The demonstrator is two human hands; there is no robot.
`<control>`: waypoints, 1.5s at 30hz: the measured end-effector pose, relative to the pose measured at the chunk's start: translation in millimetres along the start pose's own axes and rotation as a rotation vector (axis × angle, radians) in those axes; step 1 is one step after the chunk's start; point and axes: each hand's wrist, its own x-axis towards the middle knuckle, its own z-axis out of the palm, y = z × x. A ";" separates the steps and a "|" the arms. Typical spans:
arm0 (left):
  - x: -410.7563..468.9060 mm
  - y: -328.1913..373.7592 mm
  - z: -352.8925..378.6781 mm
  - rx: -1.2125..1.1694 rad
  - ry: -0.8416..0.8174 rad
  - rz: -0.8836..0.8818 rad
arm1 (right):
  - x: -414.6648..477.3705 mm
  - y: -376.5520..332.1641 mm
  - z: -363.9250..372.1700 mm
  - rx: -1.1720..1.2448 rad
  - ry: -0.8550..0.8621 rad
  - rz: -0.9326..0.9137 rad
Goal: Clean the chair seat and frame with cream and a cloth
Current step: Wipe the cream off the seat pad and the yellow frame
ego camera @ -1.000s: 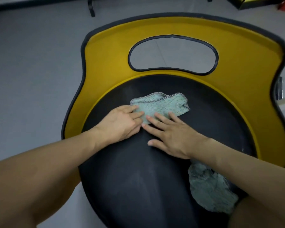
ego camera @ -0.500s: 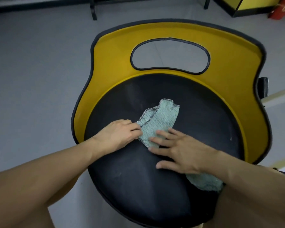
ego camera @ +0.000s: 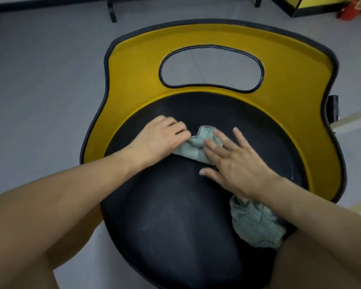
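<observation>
A chair with a round black seat (ego camera: 171, 215) and a yellow backrest (ego camera: 290, 84) with an oval hole fills the view from above. A pale green cloth (ego camera: 196, 142) lies bunched on the seat, running under my right arm to a second visible part near the seat's right edge. My left hand (ego camera: 161, 140) presses on the cloth's left end, fingers curled over it. My right hand (ego camera: 231, 161) lies flat on the cloth with fingers spread. No cream container is in view.
Grey floor (ego camera: 40, 80) surrounds the chair. A black furniture leg (ego camera: 112, 11) stands at the top, a yellow and black cabinet base (ego camera: 313, 5) at the top right. A black part (ego camera: 333, 108) sticks out behind the backrest on the right.
Both hands have pushed the cloth further toward the back of the seat and bunched it. The left hand slid left, near the yellow rim. The view shifted slightly.
</observation>
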 end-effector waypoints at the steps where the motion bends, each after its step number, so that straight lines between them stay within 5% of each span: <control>1: 11.5 -1.1 2.5 -0.001 0.013 -0.031 | 5.7 9.3 -1.7 -0.009 -0.041 0.043; 6: 36.0 13.3 18.9 -0.050 0.015 -0.063 | 19.3 33.6 9.2 0.045 -0.188 0.210; 10: 20.1 18.1 32.0 -0.117 -0.038 0.040 | 9.4 15.0 23.7 0.068 -0.089 0.027; 13: 3.7 10.6 38.3 -0.082 -0.175 0.095 | -2.0 7.4 38.1 0.129 -0.200 -0.012; 23: 19.6 4.9 49.5 -0.106 -0.091 0.057 | 31.3 25.7 66.5 0.046 0.225 0.027; 30: 39.0 -13.2 57.5 -0.186 -0.112 -0.060 | 66.0 62.2 58.9 0.175 0.332 0.061; 36: 96.6 3.9 -27.7 -0.284 -0.180 -0.142 | 26.4 80.7 -20.8 0.402 0.331 0.306; 45: 265.3 85.9 -233.1 -0.377 -0.097 0.030 | -118.3 200.3 -225.3 0.473 0.237 0.629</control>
